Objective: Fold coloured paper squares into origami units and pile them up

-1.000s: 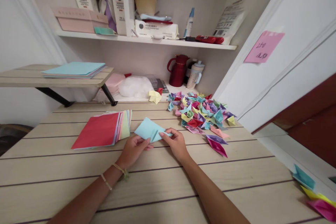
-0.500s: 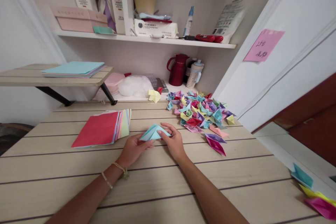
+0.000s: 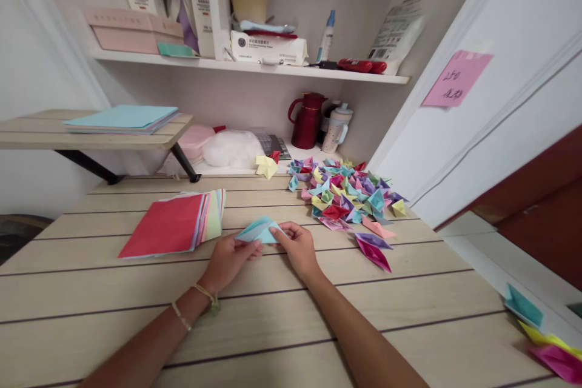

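Observation:
A folded sheet of light blue paper (image 3: 262,230) is held just above the wooden table, between both hands. My left hand (image 3: 231,259) pinches its left lower edge with the thumb on top. My right hand (image 3: 297,248) grips the right side, thumb pressed on the near face and the fingers behind it, partly hidden. To the left lies a stack of coloured paper (image 3: 166,224) with a red sheet on top. Right of my hands, a heap of small folded paper boats (image 3: 339,197) in many colours spreads over the table. A purple boat (image 3: 373,240) and a magenta boat (image 3: 373,254) lie at its near side.
A small raised wooden shelf (image 3: 27,127) at the left bears blue-topped paper sheets (image 3: 122,117). Behind the table stand a red jug (image 3: 307,121) and a pale bottle (image 3: 337,128). More folded boats (image 3: 524,304) lie at the far right edge. A yellow folded paper (image 3: 266,167) sits at the back.
The light blue paper has shifted slightly left and now shows a flatter, more triangular outline. My right fingers have drawn in closer behind it.

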Available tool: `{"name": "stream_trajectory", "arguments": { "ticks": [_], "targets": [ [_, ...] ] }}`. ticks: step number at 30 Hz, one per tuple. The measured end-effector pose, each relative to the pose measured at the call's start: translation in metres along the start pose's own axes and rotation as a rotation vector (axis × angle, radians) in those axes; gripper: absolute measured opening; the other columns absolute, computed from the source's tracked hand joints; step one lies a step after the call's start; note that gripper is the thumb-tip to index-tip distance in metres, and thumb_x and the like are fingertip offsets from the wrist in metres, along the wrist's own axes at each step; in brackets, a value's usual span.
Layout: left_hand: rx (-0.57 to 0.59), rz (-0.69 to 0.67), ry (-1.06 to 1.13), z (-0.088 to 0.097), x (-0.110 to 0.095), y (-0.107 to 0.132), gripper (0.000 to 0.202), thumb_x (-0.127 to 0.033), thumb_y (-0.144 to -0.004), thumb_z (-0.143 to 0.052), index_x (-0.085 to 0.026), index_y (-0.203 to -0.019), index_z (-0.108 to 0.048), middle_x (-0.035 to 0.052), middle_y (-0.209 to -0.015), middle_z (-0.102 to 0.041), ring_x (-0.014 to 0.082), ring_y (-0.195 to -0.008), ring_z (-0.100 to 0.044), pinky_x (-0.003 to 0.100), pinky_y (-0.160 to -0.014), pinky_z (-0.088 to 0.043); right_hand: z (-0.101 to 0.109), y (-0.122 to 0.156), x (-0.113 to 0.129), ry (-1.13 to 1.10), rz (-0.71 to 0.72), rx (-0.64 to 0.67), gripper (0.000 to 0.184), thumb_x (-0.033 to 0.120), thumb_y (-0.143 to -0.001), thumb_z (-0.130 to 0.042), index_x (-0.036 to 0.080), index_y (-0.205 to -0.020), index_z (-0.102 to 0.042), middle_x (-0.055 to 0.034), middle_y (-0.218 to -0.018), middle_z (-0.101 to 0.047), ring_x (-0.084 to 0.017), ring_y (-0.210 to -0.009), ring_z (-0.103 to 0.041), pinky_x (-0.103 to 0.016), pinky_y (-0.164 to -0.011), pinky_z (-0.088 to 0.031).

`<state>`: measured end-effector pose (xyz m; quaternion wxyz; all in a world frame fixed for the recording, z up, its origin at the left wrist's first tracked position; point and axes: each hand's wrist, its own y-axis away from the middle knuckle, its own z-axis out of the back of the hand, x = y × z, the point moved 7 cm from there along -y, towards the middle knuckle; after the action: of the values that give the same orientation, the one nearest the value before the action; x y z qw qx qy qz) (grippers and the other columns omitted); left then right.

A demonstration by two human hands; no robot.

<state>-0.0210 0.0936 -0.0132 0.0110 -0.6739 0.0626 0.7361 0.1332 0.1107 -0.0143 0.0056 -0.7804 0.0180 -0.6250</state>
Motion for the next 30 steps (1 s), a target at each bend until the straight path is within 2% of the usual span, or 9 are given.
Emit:
{"name": "stream_trajectory", "arguments": {
  "ticks": [8, 11, 14, 16, 19, 24, 30],
  "targets": [
    [0.01, 0.035, 0.026, -0.001, -0.001, 0.001, 0.026, -0.039, -0.065, -0.066, -0.013, -0.069, -0.065, 0.0068, -0.068, -0.071, 0.0199, -0.063, -0.066, 0.03, -0.062, -0.052, 0.0, -0.001, 0.0, 0.008, 0.005, 0.0, 0.028, 0.039, -0.06, -0.072, 0.015, -0.069, -0.062, -0.0013, -0.061, -0.062, -0.013, -0.052, -0.057, -0.025, -0.052, -0.05],
    [-0.007, 0.036, 0.04, 0.0, -0.001, 0.001, 0.027, -0.04, -0.065, -0.067, -0.013, -0.069, -0.065, 0.0072, -0.067, -0.071, 0.0206, -0.063, -0.066, 0.031, -0.062, -0.052, -0.002, 0.0, 0.003, -0.003, 0.018, 0.029, 0.03, 0.038, -0.061, -0.072, 0.015, -0.076, -0.062, -0.0009, -0.063, -0.062, -0.013, -0.056, -0.057, -0.026, -0.055, -0.051],
    [-0.036, 0.041, 0.077, 0.003, -0.001, 0.001, 0.028, -0.041, -0.064, -0.067, -0.014, -0.07, -0.064, 0.0069, -0.067, -0.071, 0.0215, -0.064, -0.066, 0.032, -0.062, -0.052, -0.005, 0.001, 0.005, 0.017, 0.019, 0.078, 0.046, 0.036, -0.057, -0.075, 0.017, -0.096, -0.059, -0.0001, -0.067, -0.063, -0.013, -0.059, -0.058, -0.026, -0.056, -0.05],
    [-0.045, 0.043, 0.098, 0.005, 0.0, 0.001, 0.028, -0.042, -0.064, -0.067, -0.014, -0.071, -0.064, 0.0069, -0.068, -0.071, 0.0218, -0.065, -0.067, 0.032, -0.063, -0.053, -0.007, 0.001, 0.004, 0.058, 0.008, 0.09, 0.06, 0.032, -0.053, -0.078, 0.018, -0.106, -0.055, 0.0023, -0.064, -0.061, -0.011, -0.053, -0.055, -0.022, -0.051, -0.047],
    [-0.038, 0.037, 0.106, 0.005, 0.0, 0.0, 0.029, -0.042, -0.065, -0.066, -0.013, -0.073, -0.064, 0.0076, -0.07, -0.072, 0.0221, -0.067, -0.067, 0.032, -0.063, -0.052, -0.009, 0.002, 0.002, 0.089, 0.007, 0.071, 0.066, 0.028, -0.052, -0.078, 0.019, -0.111, -0.051, 0.0045, -0.062, -0.059, -0.008, -0.047, -0.051, -0.02, -0.047, -0.044],
    [-0.028, 0.021, 0.08, 0.004, -0.002, 0.002, 0.028, -0.041, -0.067, -0.065, -0.013, -0.074, -0.065, 0.0078, -0.071, -0.072, 0.0213, -0.066, -0.067, 0.03, -0.063, -0.052, -0.011, 0.004, -0.002, 0.037, -0.011, 0.031, 0.069, 0.026, -0.054, -0.076, 0.019, -0.115, -0.046, 0.0039, -0.061, -0.061, -0.013, -0.053, -0.059, -0.024, -0.054, -0.05],
    [-0.035, 0.029, 0.067, 0.004, -0.003, 0.003, 0.029, -0.042, -0.066, -0.066, -0.014, -0.071, -0.064, 0.007, -0.066, -0.071, 0.0203, -0.062, -0.066, 0.029, -0.059, -0.051, -0.014, 0.004, -0.006, -0.098, -0.075, 0.044, 0.073, 0.026, -0.05, -0.079, 0.018, -0.113, -0.044, 0.003, -0.061, -0.064, -0.017, -0.055, -0.065, -0.031, -0.059, -0.055]
  ]
}}
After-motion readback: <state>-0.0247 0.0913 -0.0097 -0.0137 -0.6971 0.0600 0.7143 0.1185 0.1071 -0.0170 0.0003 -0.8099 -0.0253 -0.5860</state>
